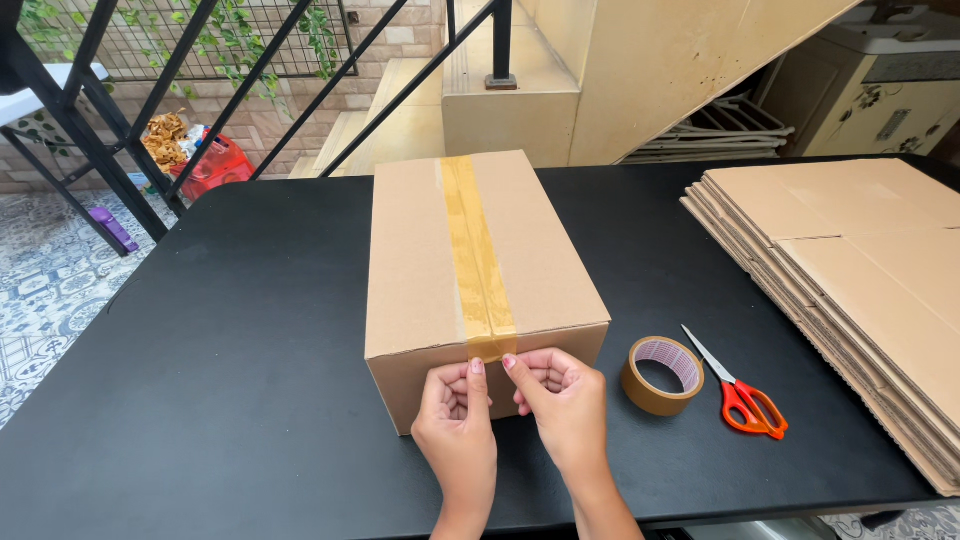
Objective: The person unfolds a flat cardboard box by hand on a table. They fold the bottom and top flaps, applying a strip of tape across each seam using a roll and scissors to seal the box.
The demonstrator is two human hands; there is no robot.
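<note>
Box: I see a closed cardboard box (470, 270) standing in the middle of the black table (230, 380), its long side running away from me.
Tape strip: a brown tape strip (478, 262) runs down the middle of the box top, over the seam, and its near end folds over the front edge onto the front face.
Left hand: my left hand (455, 415) is against the front face of the box, fingers curled in, thumb straight up with its tip pressing on the tape end. It grips nothing; it only presses.
Right hand: my right hand (562, 395) is just beside the left, fingers curled loosely against the front face, thumb tip touching the same tape end from the right. Nothing is held in it.
Tape roll: a brown tape roll (662, 375) lies flat on the table just right of the box, near my right hand.
Scissors: orange-handled scissors (738, 388) lie just beside the roll, blades pointing away from me.
Flat cartons: a stack of flattened cardboard (850, 280) covers the table's right end, well apart from the box.
</note>
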